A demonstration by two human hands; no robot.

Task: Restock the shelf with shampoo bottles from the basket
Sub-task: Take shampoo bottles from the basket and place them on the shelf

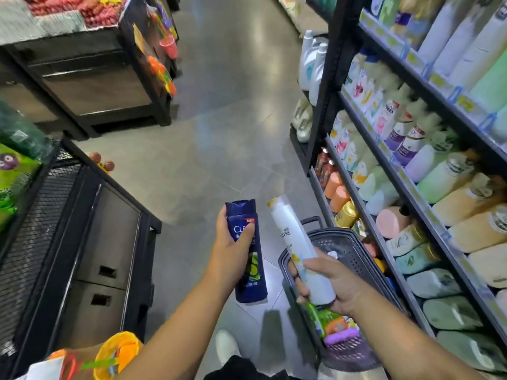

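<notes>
Left hand (230,250) grips a dark-blue plastic shampoo bottle (256,272), right hand (338,286) a slim white plastic bottle (293,239) by its base, above the grey perforated basket (354,256). That low hold could slip near the black metal shelf (327,86) and its crowded front edge.

Grey floor (219,133), black fruit stand (96,86), black mesh rack (41,215)

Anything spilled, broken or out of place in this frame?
No spills or damage. Blue bottle and white bottle look capped, intact. Only oddity: small red round items by the mesh bin corner, apparently loose at floor level; can't tell what they are.
</notes>
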